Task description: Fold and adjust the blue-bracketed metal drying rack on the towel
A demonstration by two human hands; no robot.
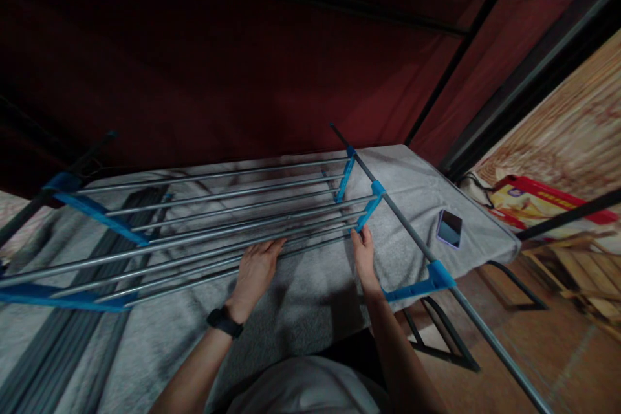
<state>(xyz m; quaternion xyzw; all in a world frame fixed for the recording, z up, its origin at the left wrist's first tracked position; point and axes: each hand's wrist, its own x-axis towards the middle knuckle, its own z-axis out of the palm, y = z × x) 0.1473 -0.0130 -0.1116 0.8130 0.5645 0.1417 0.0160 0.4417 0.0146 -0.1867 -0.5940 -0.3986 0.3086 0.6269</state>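
Note:
A rack of thin silver metal tubes and blue plastic brackets lies on a grey cloth. My left hand, with a dark watch on its wrist, closes on the near metal tube around mid-length; the fingertips are partly hidden. At that tube's right end, my right hand pinches the lower tip of a blue bracket, thumb and fingers against it. That bracket sits on a long grey pole running down the right side. Closer to me on the same pole, another blue bracket has no tubes in it.
Several loose grey tubes lie at the left. A phone rests on the cloth at the right. Beyond its edge are a red and yellow box and a wooden crate. Dark metal frame bars border a red panel behind.

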